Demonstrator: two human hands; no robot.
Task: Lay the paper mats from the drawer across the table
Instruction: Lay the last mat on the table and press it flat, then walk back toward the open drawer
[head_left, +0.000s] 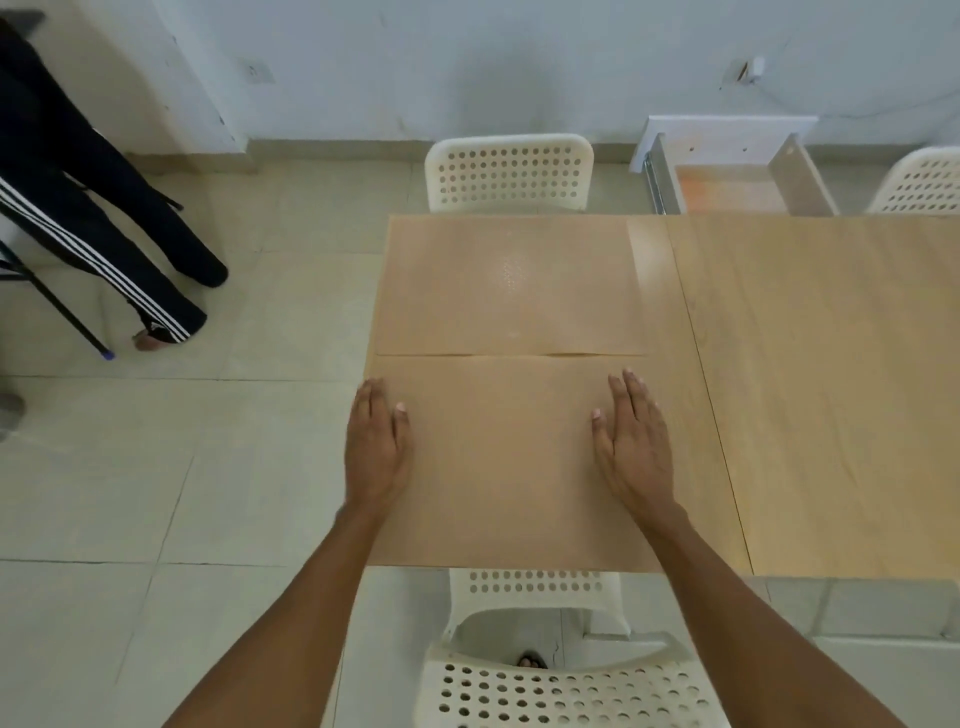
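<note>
Two brown paper mats lie on the left end of the wooden table (821, 374). The far mat (509, 286) lies flat near the far edge. The near mat (504, 462) lies just in front of it, their edges almost meeting. My left hand (375, 447) presses flat on the near mat's left edge, fingers straight. My right hand (635, 441) presses flat on its right side, fingers straight. The open drawer (727, 182) juts out beyond the table's far side, with an orange-brown sheet visible inside.
White perforated chairs stand at the far side (509, 171), the far right (919, 182) and right below me (561, 675). Another person's legs in dark striped trousers (93, 228) are at the left on the tiled floor. The wall runs behind.
</note>
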